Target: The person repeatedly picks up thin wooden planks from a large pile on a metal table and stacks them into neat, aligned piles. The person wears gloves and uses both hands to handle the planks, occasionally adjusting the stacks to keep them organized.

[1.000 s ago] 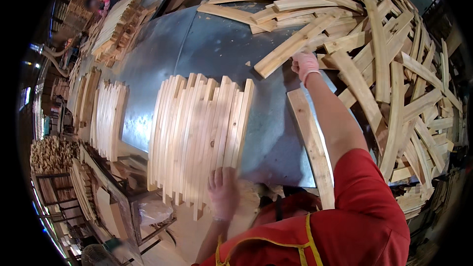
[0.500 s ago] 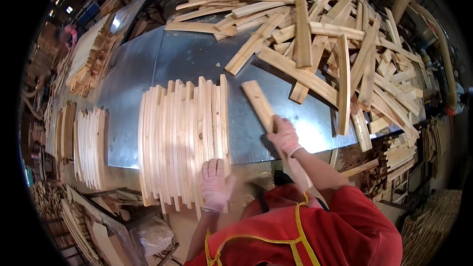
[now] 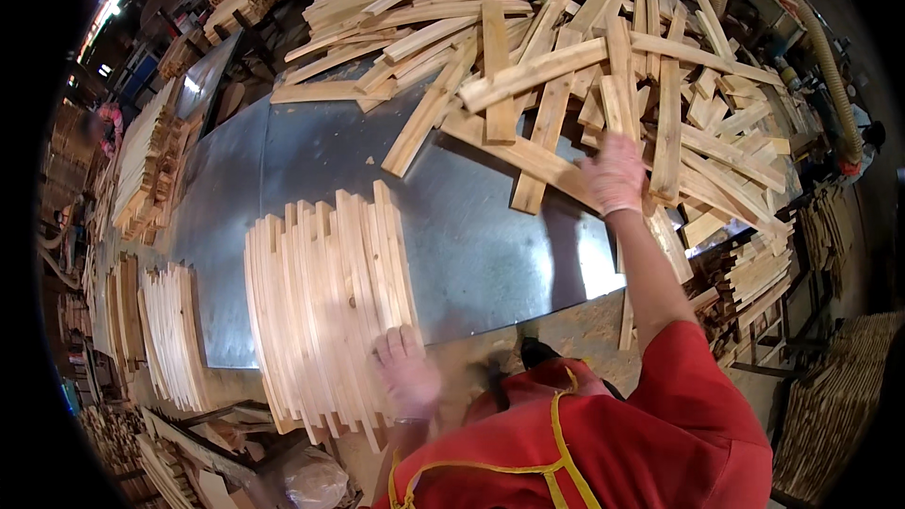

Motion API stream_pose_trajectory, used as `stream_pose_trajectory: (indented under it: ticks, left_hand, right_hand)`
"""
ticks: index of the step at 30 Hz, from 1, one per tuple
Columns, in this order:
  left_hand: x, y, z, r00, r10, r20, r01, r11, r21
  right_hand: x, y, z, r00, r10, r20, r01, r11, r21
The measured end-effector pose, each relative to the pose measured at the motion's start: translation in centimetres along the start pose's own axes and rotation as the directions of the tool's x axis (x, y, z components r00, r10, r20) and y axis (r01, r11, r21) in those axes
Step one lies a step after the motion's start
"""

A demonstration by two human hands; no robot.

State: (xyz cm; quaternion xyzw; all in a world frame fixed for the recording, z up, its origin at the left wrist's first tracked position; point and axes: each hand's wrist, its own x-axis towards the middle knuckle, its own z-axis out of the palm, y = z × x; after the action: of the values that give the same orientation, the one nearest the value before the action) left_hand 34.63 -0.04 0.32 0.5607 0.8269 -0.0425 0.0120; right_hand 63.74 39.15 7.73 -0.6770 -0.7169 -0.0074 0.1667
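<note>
The slats (image 3: pixel 320 292) look pale, uneven at ends. Left hand (image 3: pixel 407 375) is spread beside them; right hand (image 3: pixel 617 174), at pile (image 3: pixel 561 63): grip I cannot tell.

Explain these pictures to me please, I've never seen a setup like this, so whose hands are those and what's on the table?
There's no robot here: a person in red works by hand. The pictures come from a wide camera on their head, looking down, so straight edges bend. On the metal table are a neat row of wooden strips and, beyond and rightward, a jumbled pile of boards. The left hand is open at the row's right edge. The right hand is at one board; I can't tell whether it grips it.
</note>
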Motion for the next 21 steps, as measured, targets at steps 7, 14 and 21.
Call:
stream_pose_trajectory:
  ticks: [7,14,21]
  left_hand:
    - [4.1,5.7,-2.5,0.971,0.228,-0.067,-0.236,0.962,-0.14]
    - [10.8,15.3,-2.3,0.935,0.046,0.353,0.346,0.109,-0.932]
    - [10.7,10.6,-4.1,0.901,-0.346,0.262,0.434,0.69,-0.579]
  right_hand:
    - [-0.1,4.8,-0.2,0.955,0.107,0.276,-0.164,0.968,0.192]
    - [-6.9,-5.2,0.6,0.757,-0.334,0.562,-0.371,0.488,0.79]
    - [9.2,-6.6,10.0,0.658,0.136,0.741,-0.732,-0.116,0.671]
